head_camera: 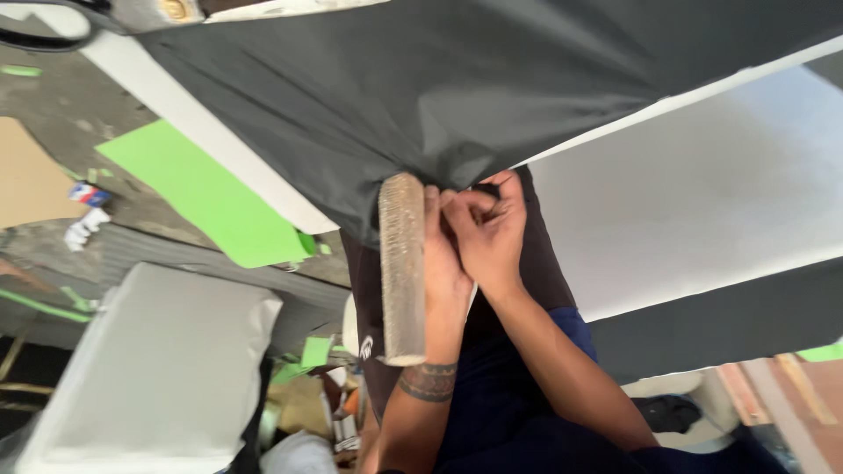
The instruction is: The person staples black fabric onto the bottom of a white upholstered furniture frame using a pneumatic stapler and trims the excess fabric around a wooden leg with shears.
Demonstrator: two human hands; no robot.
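Observation:
A large dark grey fabric (457, 88) is spread over a white table top (702, 193) and hangs off its near edge. My left hand (443, 263) grips a worn wooden stick (402, 263) that stands upright against the fabric's edge. My right hand (492, 233) pinches the bunched fabric edge right beside the stick's top, its fingers closed on the cloth. Both hands touch each other at the gathered spot.
A green paper sheet (206, 197) lies on the floor at left, with small green scraps nearby. A grey padded cushion (158, 369) sits at lower left. Black scissors handles (53, 26) show at the top left corner. Wooden boards (790, 386) lie at lower right.

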